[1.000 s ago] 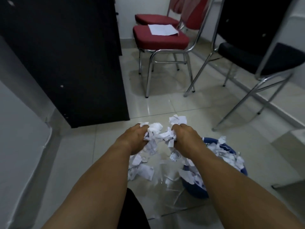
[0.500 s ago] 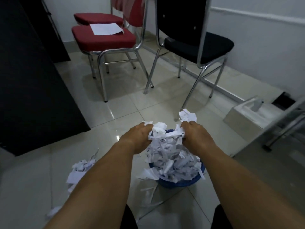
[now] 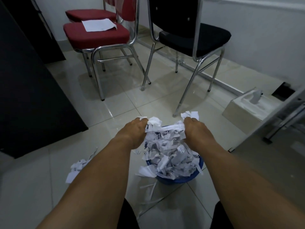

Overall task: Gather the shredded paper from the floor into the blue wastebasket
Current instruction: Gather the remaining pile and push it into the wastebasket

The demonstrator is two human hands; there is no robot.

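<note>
The blue wastebasket [image 3: 179,180] stands on the tiled floor in front of me, heaped with white shredded paper [image 3: 170,156] that spills over its rim. My left hand [image 3: 133,134] and my right hand [image 3: 196,131] each grip one side of a bundle of shreds directly above the basket. Bits of paper stick out past the fingers of both hands. A smaller pile of shreds [image 3: 77,169] lies on the floor left of my left forearm. A few thin strips [image 3: 150,190] lie in front of the basket.
Two red chairs [image 3: 97,37], the nearer with a white sheet [image 3: 99,24] on its seat, and a black chair [image 3: 194,37] stand ahead. A dark cabinet [image 3: 29,90] fills the left. A tissue box [image 3: 247,104] sits on the floor at right beside a metal frame [image 3: 283,116].
Both hands carried the bundle of shreds from the floor pile on the left over to above the wastebasket. In the last half second they stayed over it, still gripping the paper.
</note>
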